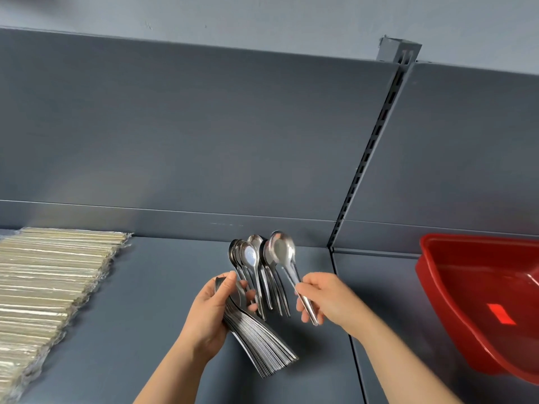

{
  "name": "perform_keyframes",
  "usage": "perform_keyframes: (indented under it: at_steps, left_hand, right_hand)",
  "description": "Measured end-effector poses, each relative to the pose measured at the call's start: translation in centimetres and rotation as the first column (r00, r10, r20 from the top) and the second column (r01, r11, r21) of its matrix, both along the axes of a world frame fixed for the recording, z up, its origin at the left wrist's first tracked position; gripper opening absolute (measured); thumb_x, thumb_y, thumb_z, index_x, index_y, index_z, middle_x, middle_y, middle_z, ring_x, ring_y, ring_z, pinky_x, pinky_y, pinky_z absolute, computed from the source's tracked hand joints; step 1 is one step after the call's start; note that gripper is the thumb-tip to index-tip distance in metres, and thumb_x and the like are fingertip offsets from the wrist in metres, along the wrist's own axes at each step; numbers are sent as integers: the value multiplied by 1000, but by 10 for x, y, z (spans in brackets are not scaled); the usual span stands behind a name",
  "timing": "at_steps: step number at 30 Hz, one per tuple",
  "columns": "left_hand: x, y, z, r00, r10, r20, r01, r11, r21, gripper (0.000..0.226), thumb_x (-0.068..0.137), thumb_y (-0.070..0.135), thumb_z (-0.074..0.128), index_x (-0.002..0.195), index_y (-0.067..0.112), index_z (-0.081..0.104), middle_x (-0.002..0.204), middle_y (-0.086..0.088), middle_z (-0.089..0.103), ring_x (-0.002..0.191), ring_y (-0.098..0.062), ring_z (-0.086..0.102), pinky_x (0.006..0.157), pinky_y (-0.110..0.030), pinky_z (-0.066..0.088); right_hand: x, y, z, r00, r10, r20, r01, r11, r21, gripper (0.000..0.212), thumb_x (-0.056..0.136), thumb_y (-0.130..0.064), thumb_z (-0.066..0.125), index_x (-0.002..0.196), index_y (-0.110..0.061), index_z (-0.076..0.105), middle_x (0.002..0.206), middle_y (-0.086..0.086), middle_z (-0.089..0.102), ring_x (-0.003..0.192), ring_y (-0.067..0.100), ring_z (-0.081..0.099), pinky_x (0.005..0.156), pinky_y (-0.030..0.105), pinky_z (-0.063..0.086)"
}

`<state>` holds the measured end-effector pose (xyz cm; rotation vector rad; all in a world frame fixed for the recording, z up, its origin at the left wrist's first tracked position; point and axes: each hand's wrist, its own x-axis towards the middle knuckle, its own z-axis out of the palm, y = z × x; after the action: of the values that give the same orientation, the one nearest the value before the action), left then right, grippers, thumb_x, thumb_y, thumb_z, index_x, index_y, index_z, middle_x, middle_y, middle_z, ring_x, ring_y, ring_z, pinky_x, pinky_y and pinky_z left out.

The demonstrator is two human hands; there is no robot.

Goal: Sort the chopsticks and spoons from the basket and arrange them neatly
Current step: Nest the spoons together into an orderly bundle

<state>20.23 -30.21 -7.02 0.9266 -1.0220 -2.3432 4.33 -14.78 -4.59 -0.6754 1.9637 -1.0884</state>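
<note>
Left hand (208, 313) grips a thick nested stack of steel spoons (262, 348), fingers and thumb curled round the bowl end while the handles fan out down and to the right, above a grey metal shelf (145, 316). Right hand (323, 295) pinches a single spoon (283, 249) by its handle, bowl raised and pointing away toward the shelf's back panel.

Between the hands and the back panel, a short row of spoons (250, 258) lies on the shelf, bowls overlapping, handles toward the person. The single spoon hovers just beside the right end of that row. Far left, wrapped chopsticks (52, 272) lie in a tidy band. Far right, on the next shelf section, sits a red plastic basket (481, 301); no cutlery shows in the part in view.

Risks, as a judgement: the handles are already splayed, so a loosened grip could let the smooth metal spoons slide apart and spill onto the shelf. The single spoon is held far from its bowl, so it could swing on the way down and knock the laid row crooked.
</note>
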Motion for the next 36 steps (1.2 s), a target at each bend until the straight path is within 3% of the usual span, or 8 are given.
perform_keyframes:
  at_steps: [4,12,16,22,25,31,34,36]
  left_hand:
    - [-3,4,4,996,-57,-73,52,996,-68,29,86,26,64,101,2,62,82,-19,66,69,-30,67,65,-39,59]
    - [3,6,0,1000,-2,-22,-1,991,-135,34,74,14,71,104,4,60,78,-14,69,66,-25,67,57,-33,56]
    - [8,7,-2,1000,1,-13,-3,989,-147,16,85,-5,54,96,4,62,76,-16,70,63,-25,68,53,-34,55]
    - [9,3,-6,999,32,10,-31,992,-123,16,85,-2,56,94,10,63,75,-14,65,64,-23,64,55,-32,54]
    - [8,2,-6,999,40,11,-39,996,-82,13,87,2,58,96,10,62,75,-12,65,64,-23,64,55,-32,54]
    - [5,-2,-6,999,25,-30,-27,995,-94,19,77,17,73,91,15,61,68,-2,61,58,-17,62,54,-30,52]
    - [4,-4,-5,999,13,-36,-15,999,-48,33,65,23,79,93,15,65,81,-8,69,72,-23,67,65,-36,55]
    - [3,-6,-6,999,0,-41,0,1000,-8,27,62,21,79,87,12,73,93,-14,72,82,-26,70,69,-37,57]
  right_hand:
    - [15,3,9,987,159,17,-159,986,52,20,86,-26,51,74,-22,67,60,-4,62,45,10,48,41,17,32]
    - [33,3,7,967,255,-7,-255,965,62,30,89,-38,49,78,-17,69,54,-8,48,38,9,43,41,18,33]
    - [34,0,4,978,187,-91,-180,981,73,29,88,-42,56,74,-19,66,50,-10,50,38,8,40,41,17,33]
    - [40,-3,-3,987,149,-58,-153,987,-58,17,81,-38,66,71,-24,66,53,-6,59,46,7,48,48,21,36]
    - [43,-5,-8,980,155,-125,-162,985,-51,18,78,-41,68,67,-27,67,54,-9,59,50,4,48,52,20,39]
    - [48,-9,-7,971,239,-5,-239,969,-69,15,83,-36,67,94,-28,74,96,0,75,85,5,65,85,26,50]
    - [45,-13,-10,966,257,-12,-257,962,-91,24,87,-19,66,109,-28,73,83,-5,72,78,4,60,83,25,48]
    - [43,-16,-13,961,277,-24,-278,956,-97,30,88,-18,66,117,-22,70,72,-13,55,68,6,50,73,19,43]
